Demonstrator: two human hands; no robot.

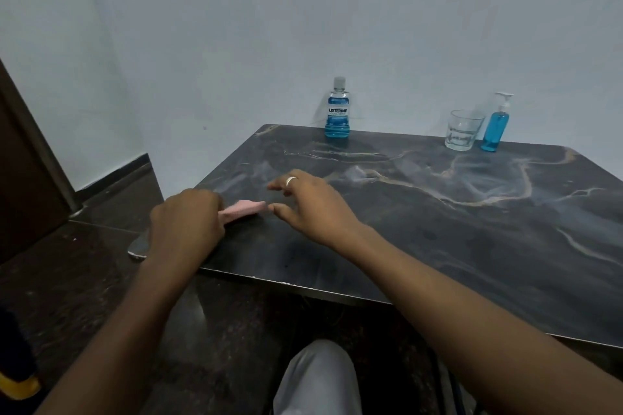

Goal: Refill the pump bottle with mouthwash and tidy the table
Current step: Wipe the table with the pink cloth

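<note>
A pink cloth (243, 209) lies folded near the table's front left corner. My left hand (187, 224) is shut on its near end. My right hand (310, 204), with a ring on one finger, hovers just right of the cloth, fingers apart, thumb close to the cloth's tip. The mouthwash bottle (337, 109), capped and holding blue liquid, stands upright at the back edge of the dark marble table (438, 229). The pump bottle (496, 123), filled with blue liquid, stands at the back right.
An empty clear glass (462, 130) stands just left of the pump bottle. A pale wall rises right behind the table. A dark door (20, 158) is at far left. My knee (318, 377) shows below the table's front edge.
</note>
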